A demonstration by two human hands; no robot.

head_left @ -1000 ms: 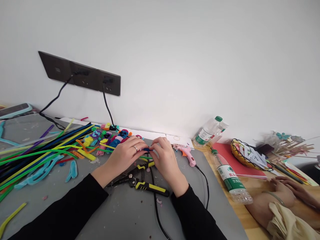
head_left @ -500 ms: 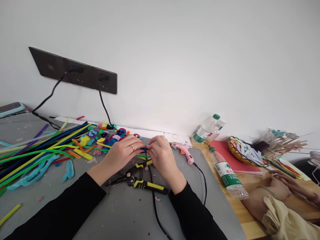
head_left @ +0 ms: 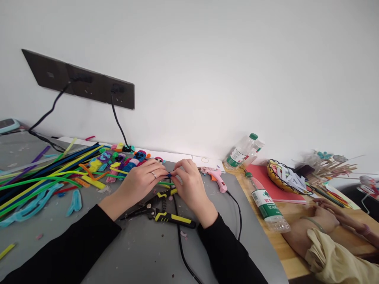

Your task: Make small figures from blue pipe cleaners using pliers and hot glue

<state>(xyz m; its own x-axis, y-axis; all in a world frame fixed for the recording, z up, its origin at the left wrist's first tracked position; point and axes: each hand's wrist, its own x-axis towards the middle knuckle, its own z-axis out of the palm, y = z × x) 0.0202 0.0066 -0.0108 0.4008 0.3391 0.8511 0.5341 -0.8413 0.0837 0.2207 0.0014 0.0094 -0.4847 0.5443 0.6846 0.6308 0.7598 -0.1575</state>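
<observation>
My left hand and my right hand meet fingertip to fingertip over the grey mat. Both pinch a small dark blue pipe cleaner piece between them. A ring shows on my left hand. Just below the hands lie black and yellow pliers with their handles spread. A green pipe cleaner runs under my fingers. Both my sleeves are black.
Long coloured pipe cleaners and small bent pieces cover the left. A pink glue gun lies right of my hands, its black cord trailing forward. Two water bottles lie on the wooden table; another person's arm rests there.
My hands have kept pinching the blue piece in the same spot. The view has drifted slightly, so everything sits a little lower left in the picture.
</observation>
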